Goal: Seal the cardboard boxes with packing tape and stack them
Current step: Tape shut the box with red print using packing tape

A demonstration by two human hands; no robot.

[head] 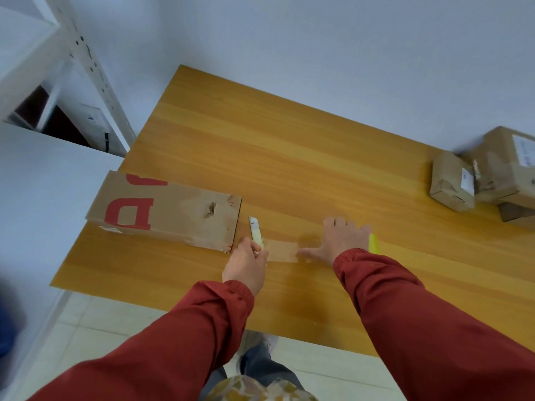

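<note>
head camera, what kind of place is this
Probably a small packing or mailroom corner: a plain wooden table holds labelled cardboard parcels piled at its right end, white metal shelving stands beside it, and a left hand grips a utility knife at a strip of packing tape.

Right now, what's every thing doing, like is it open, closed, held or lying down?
Long box: lying flat, closed, small tear on top.
Knife: blade out, gripped by the left hand.
Tape strip: stretched flat between the hands.
Right hand: fingers spread, pressing down.
Small boxes: closed, piled at the far right.
</note>
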